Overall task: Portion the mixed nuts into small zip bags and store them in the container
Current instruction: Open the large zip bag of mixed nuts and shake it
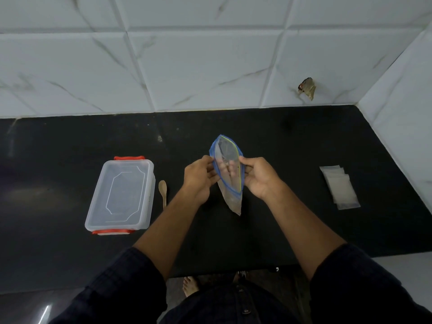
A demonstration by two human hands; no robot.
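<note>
A clear zip bag [228,157] with a blue and yellow-green seal hangs above the middle of the black counter, its mouth pulled wide. My left hand [198,177] pinches the left lip of the mouth and my right hand [259,176] pinches the right lip. A few dark bits show inside the bag; whether they are nuts is unclear. A clear plastic container [121,195] with its lid on and red clips lies to the left. Beside it rests a small wooden spoon [163,191]. Several small zip bags [340,187] are stacked flat at the right.
The black counter [292,218] ends at a white marble-tiled wall behind and a side wall at the right. A brownish scrap [307,87] sticks to the back wall. My bare foot shows on the floor below the counter's front edge.
</note>
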